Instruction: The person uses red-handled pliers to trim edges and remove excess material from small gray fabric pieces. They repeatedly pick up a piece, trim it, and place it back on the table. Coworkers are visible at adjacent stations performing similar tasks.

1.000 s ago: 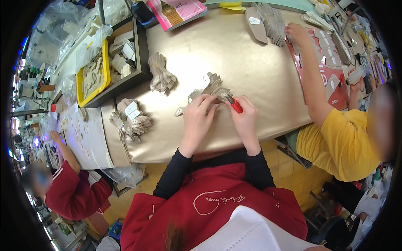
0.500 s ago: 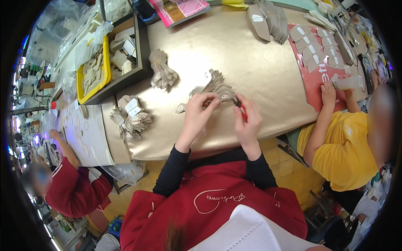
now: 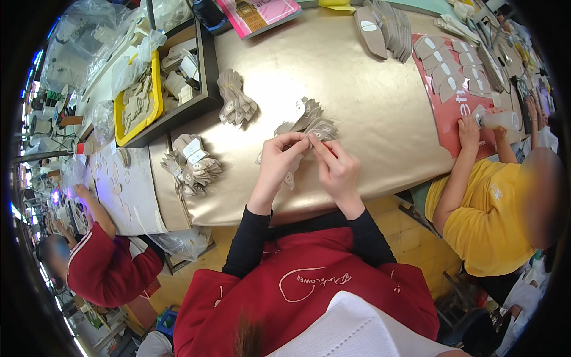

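My left hand (image 3: 281,159) is closed in a pinch over a bunch of grey-beige cut pieces (image 3: 320,127), its fingertips on the edge of one piece. Close against it, my right hand (image 3: 340,172) is closed around a small red-handled tool (image 3: 328,146), mostly hidden by the fingers. The fingertips of both hands meet at the near side of the bunch. A loose flap (image 3: 289,180) with a small pale mark hangs below my left hand.
Two more bundles of cut pieces (image 3: 236,100) (image 3: 193,163) lie to the left, beyond them a dark box (image 3: 205,65) and yellow tray (image 3: 158,89). A pink book (image 3: 259,15) lies at the back. Co-workers sit left and right; the right one holds a translucent bottle (image 3: 502,120).
My right hand has moved left and turned inward until its fingertips meet those of my left hand. The red tool is now mostly covered. A flap shows below the left hand.
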